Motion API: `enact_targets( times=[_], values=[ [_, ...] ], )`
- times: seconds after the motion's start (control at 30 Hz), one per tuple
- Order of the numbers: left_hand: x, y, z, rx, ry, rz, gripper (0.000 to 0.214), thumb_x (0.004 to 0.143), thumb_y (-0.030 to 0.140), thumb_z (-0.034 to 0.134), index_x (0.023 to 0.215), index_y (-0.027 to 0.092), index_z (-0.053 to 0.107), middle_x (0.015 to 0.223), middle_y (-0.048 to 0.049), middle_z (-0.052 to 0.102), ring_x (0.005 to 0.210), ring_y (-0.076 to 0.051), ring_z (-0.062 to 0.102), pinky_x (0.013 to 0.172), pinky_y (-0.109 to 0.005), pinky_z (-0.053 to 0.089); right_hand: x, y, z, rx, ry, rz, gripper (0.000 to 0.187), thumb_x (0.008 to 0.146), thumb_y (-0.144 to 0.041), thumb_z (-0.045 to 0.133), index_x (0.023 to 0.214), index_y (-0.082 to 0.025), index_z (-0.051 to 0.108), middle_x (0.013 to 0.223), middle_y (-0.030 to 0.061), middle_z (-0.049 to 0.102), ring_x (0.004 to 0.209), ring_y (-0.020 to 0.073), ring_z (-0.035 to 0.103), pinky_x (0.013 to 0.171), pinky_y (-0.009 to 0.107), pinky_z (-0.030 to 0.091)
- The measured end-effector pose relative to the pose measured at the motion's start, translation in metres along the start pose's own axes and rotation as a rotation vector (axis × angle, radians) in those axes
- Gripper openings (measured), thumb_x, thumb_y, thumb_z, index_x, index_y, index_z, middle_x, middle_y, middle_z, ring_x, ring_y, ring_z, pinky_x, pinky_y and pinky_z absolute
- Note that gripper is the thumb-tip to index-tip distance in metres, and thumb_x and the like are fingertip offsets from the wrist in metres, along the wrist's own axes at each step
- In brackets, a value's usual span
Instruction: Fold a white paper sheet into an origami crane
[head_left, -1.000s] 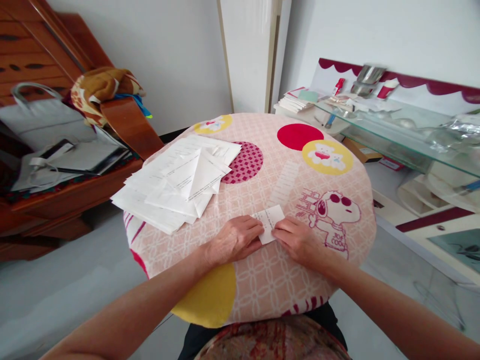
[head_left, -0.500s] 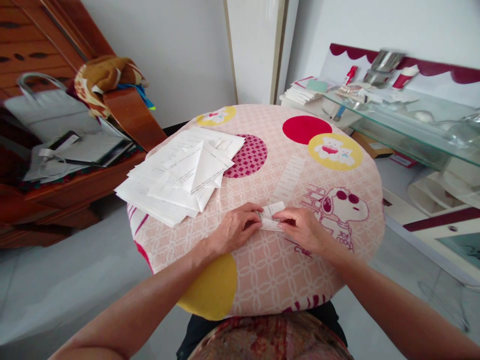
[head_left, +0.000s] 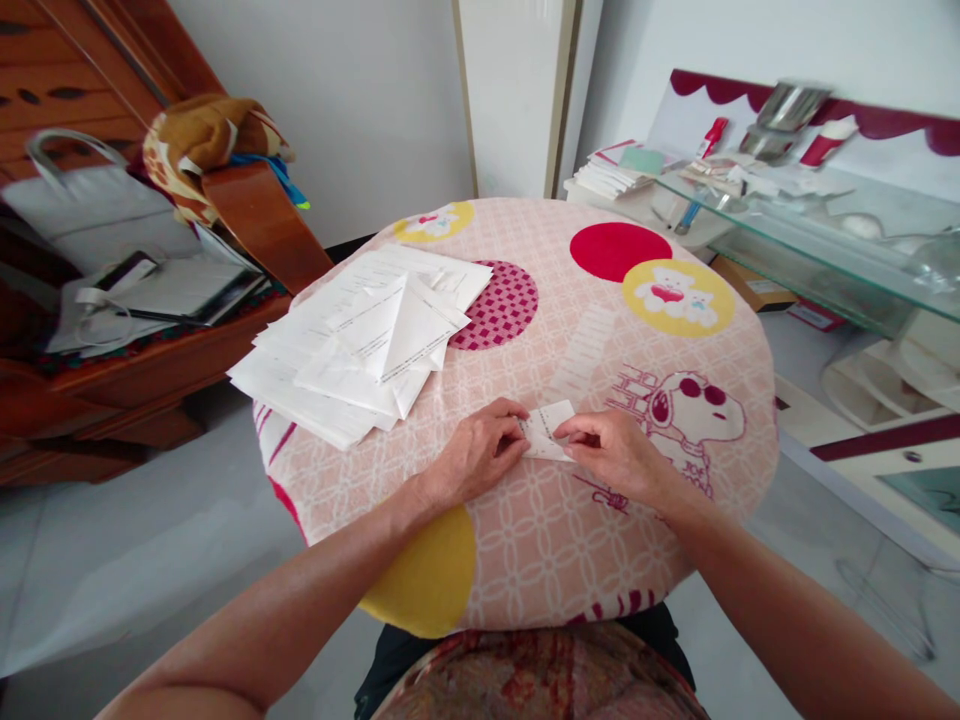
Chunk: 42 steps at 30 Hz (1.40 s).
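Note:
A small folded piece of white printed paper [head_left: 547, 428] lies on the cloth-covered round table [head_left: 555, 540] between my hands. My left hand [head_left: 480, 450] is closed on its left edge, thumb and fingers pinched together. From the right side, my right hand [head_left: 611, 450] pinches the paper's right edge with thumb and forefinger. Beyond my left hand spreads a pile of printed sheets [head_left: 330, 350], with a folded paper piece [head_left: 397, 325] on top.
To the right stands a glass-topped shelf [head_left: 847, 260] with metal bowls [head_left: 791, 110] and a red bottle [head_left: 712, 137]. On the left, a wooden bench [head_left: 247, 225] holds a grey handbag [head_left: 97, 200] and a bunched brown blanket [head_left: 210, 140].
The small paper between my hands now shows a flatter, wider face than before. Both hands stay almost in place, and the view has shifted slightly.

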<state>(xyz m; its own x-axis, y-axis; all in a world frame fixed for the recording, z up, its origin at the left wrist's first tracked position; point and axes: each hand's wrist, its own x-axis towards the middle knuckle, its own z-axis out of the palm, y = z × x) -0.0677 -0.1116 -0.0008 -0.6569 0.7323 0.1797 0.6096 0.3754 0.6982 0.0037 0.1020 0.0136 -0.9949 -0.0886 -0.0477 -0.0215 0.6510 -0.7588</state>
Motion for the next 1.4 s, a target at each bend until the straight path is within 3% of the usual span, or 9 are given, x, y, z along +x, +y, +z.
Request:
enact_targets(
  times=[0.23,0.43,0.6,1.03,1.4],
  values=[
    [-0.002,0.0,0.007,0.004,0.077,-0.006,0.014,0.083,0.012,0.061,0.069,0.015,0.062,0.11,-0.0084,0.066,0.078,-0.014,0.066,0.075,-0.029,0.054,-0.006,-0.003,0.007,-0.046,0.084,-0.041,0.022,0.08,-0.01,0.058,0.091,-0.017,0.076,0.075,0.0045,0.076,0.065,0.0163,0.066,0.063,0.027,0.046],
    [0.0,0.003,0.007,0.018,0.064,-0.032,0.014,0.083,0.012,0.061,0.068,0.014,0.062,0.11,-0.0083,0.066,0.076,-0.013,0.064,0.073,-0.028,0.054,-0.008,0.002,0.01,0.035,0.093,0.004,0.021,0.08,-0.009,0.061,0.094,-0.016,0.075,0.078,0.0047,0.076,0.068,0.0166,0.067,0.064,0.027,0.046],
    [0.0,0.004,0.01,0.043,0.077,-0.039,0.016,0.079,0.009,0.061,0.065,0.014,0.059,0.108,-0.0094,0.065,0.078,-0.014,0.065,0.077,-0.03,0.054,-0.01,0.004,0.012,-0.064,0.141,-0.084,0.019,0.083,-0.009,0.058,0.088,-0.017,0.075,0.079,0.0044,0.072,0.07,0.0169,0.064,0.066,0.028,0.044],
    [0.002,0.004,0.01,0.052,0.083,-0.052,0.016,0.079,0.008,0.061,0.064,0.015,0.06,0.106,-0.0081,0.065,0.072,-0.012,0.063,0.069,-0.026,0.054,-0.012,0.004,0.013,-0.12,0.112,-0.163,0.027,0.087,-0.011,0.053,0.09,-0.019,0.078,0.078,0.0053,0.067,0.071,0.0169,0.06,0.065,0.028,0.043],
    [0.002,0.005,0.013,0.104,0.084,-0.046,0.016,0.079,0.009,0.061,0.064,0.015,0.058,0.104,-0.0086,0.065,0.08,-0.015,0.065,0.075,-0.029,0.055,-0.011,0.004,0.013,-0.143,0.088,-0.16,0.028,0.088,-0.009,0.052,0.093,-0.018,0.078,0.08,0.0062,0.066,0.072,0.017,0.059,0.067,0.028,0.043]
  ],
)
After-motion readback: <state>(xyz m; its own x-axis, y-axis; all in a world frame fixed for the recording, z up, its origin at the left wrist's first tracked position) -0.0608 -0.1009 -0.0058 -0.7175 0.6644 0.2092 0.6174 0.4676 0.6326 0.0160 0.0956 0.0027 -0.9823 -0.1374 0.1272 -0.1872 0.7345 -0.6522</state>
